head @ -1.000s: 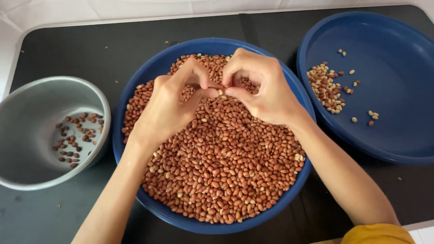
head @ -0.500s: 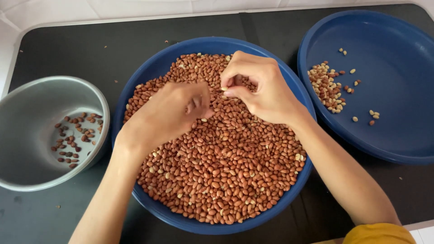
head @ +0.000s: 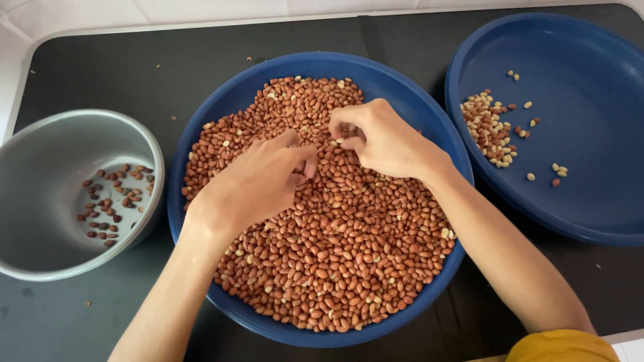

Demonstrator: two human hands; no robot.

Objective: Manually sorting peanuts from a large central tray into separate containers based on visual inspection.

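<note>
Your left hand (head: pixel 258 181) lay palm-down over the heap of red-skinned peanuts (head: pixel 335 255) in the middle blue basin (head: pixel 221 114), fingers curled loosely onto the nuts; whether it pinched any peanut I could not tell, since the fingertips were turned under; your right hand (head: pixel 386 141) rested just beside it, toward the far side of the heap, thumb and forefinger pinched together on what looked like a single pale nut, though it was too small to be sure; the two hands were close, their fingertips nearly meeting over the pile. To your left stood a grey metal bowl (head: pixel 40 154) with a scatter of dark peanuts (head: pixel 111 201) on its bottom; to your right sat a second blue basin (head: pixel 583 167) holding a small cluster of pale, skinned peanuts (head: pixel 490 131) near its left wall; all three vessels stood on a black surface (head: pixel 134 60).
</note>
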